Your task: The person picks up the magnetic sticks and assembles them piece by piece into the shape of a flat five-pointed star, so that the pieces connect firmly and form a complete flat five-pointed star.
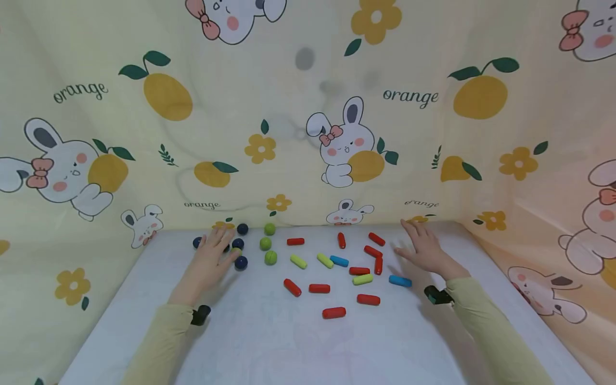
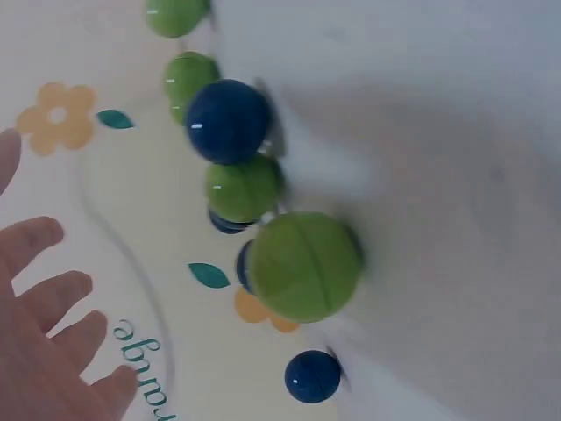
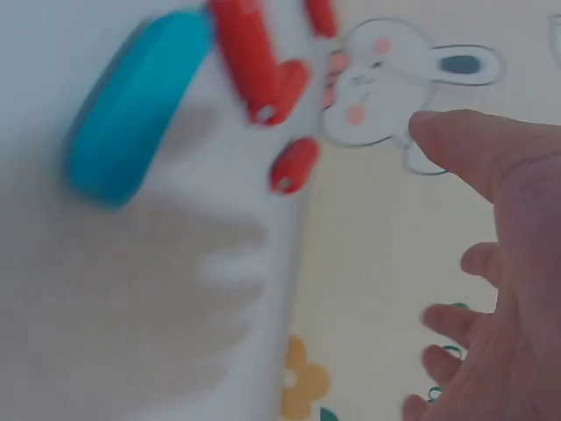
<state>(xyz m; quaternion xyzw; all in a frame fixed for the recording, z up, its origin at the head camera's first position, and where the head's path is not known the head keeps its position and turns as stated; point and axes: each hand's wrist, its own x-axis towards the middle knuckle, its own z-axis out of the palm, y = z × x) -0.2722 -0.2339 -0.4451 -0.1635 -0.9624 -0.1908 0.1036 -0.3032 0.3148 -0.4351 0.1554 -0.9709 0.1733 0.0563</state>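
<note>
My left hand (image 1: 206, 266) hovers with spread fingers over dark blue balls (image 1: 241, 262) and green balls (image 1: 271, 258) at the table's back left; it holds nothing. In the left wrist view, its fingers (image 2: 60, 296) are apart from a green ball (image 2: 305, 267) and a dark blue ball (image 2: 228, 121). At the right, my right hand (image 1: 427, 252) is raised and holds nothing. Nearest to it lie a blue rod (image 1: 400, 280) and short red rods (image 1: 378, 266). The right wrist view shows its thumb (image 3: 465, 145) and fingers apart, with the blue rod (image 3: 140, 110) below.
More red rods (image 1: 320, 289) lie scattered over the middle of the white table (image 1: 269, 342), among yellow-green rods (image 1: 298, 261) and another blue rod (image 1: 339, 261). A cloth (image 1: 289, 107) printed with rabbits and oranges hangs behind the table and along its sides.
</note>
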